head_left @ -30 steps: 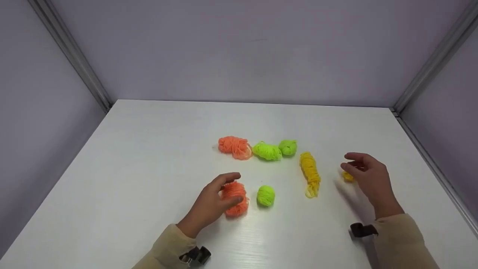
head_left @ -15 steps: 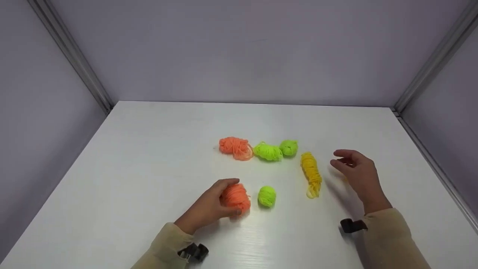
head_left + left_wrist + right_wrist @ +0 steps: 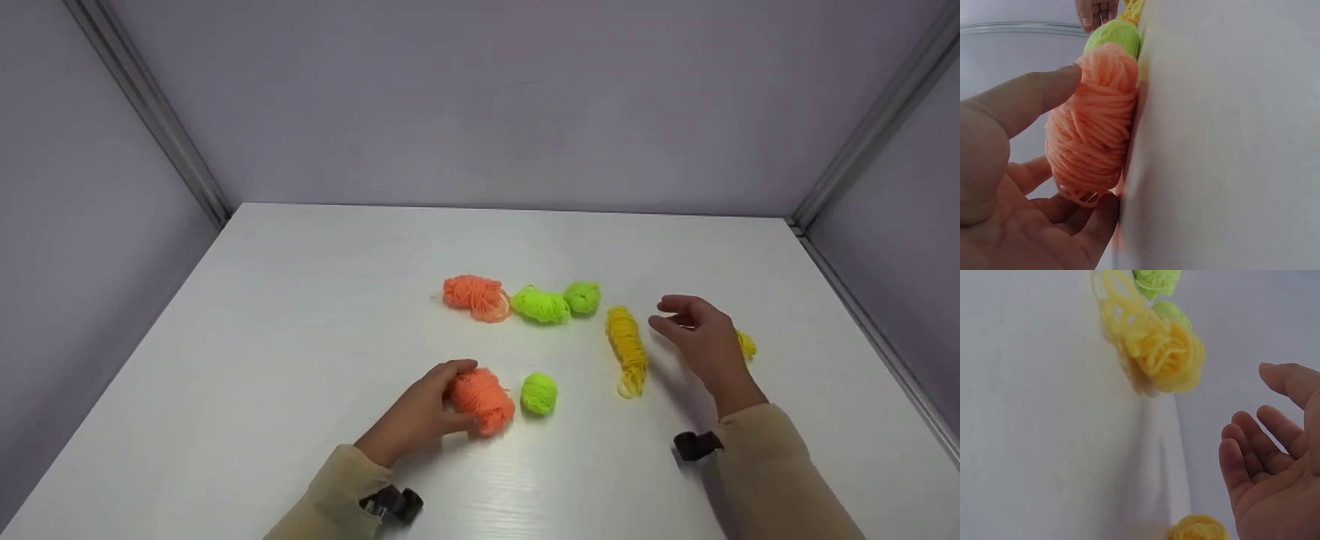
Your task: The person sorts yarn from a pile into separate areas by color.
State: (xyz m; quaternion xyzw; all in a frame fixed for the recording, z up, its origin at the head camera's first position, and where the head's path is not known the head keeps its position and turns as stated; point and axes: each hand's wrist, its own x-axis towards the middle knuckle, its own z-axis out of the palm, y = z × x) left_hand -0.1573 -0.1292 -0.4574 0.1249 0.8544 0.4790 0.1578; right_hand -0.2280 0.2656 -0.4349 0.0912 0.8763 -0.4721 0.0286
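White worktop under me: my left hand grips the orange yarn bundle, nudged toward the green ball, while my right hand, fingers spread, has left the small yellow ball for the yellow skein.

Bright, even light; soft shadows, faint table glare, blurred wrist views.

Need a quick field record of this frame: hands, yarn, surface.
left hand: grips the near orange yarn bundle, thumb and fingers round it
right hand: open, holds nothing, between the long yellow skein and the small yellow ball
near green ball: just right of the gripped bundle
back row: orange bundle, green bundle, green ball
surface: white table, all yarn resting on it
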